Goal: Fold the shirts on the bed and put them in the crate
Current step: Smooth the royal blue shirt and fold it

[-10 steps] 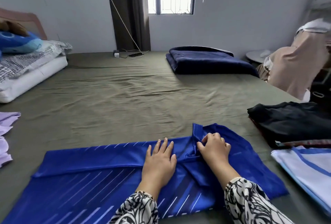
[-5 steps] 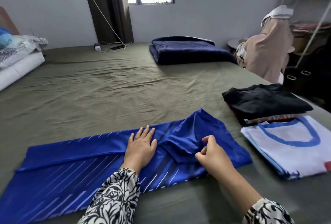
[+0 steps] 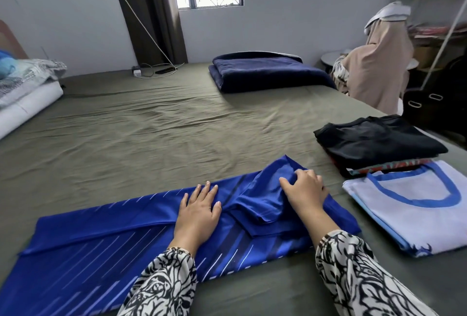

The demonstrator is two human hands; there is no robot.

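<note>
Two hands are laid on the blue shirt (image 3: pixel 126 234) on the bed (image 3: pixel 151 138): left hand (image 3: pixel 199 212) pressed flat, fingers straight; right hand (image 3: pixel 305 189) bunching a sleeve. Folded shirts (image 3: pixel 379 138) are stacked alongside; no crate is seen.

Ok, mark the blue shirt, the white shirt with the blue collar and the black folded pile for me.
blue shirt (image 3: pixel 106 245): head view, on the striped flat body.
white shirt (image 3: pixel 417 222): head view, on the chest below the collar.
black folded pile (image 3: pixel 379 138): head view, on the top garment.
</note>
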